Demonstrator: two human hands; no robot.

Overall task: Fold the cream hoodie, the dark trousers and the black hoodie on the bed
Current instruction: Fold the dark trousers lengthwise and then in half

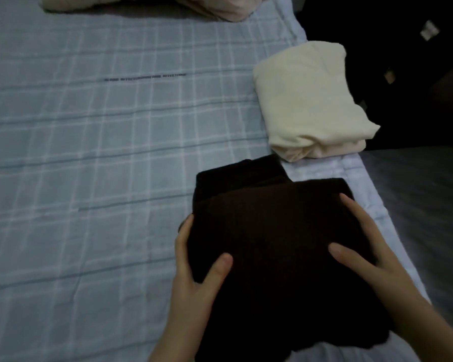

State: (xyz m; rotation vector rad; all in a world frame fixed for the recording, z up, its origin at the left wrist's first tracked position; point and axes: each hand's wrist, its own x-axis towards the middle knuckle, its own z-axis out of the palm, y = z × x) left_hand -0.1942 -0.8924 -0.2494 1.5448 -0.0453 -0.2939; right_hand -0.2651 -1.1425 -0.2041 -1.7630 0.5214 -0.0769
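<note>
Folded black fabric bundle (280,244), hoodie or trousers cannot tell, held low over near right part of bed. Gripped both sides: left hand (194,273) clasping left edge, thumb on top, fingers curled round; right hand (364,252) clasping right edge, thumb and forefinger on top, other fingers hidden. Long axis: away from body, toward second folded dark garment (236,176) just beyond, partly overlapped. Folded cream hoodie (306,100) farther out at right bed edge, apart from dark pile. Beneath, pale blue checked bed sheet (102,152); at far end, crumpled beige blanket (147,6). Containers: none in view.
</note>
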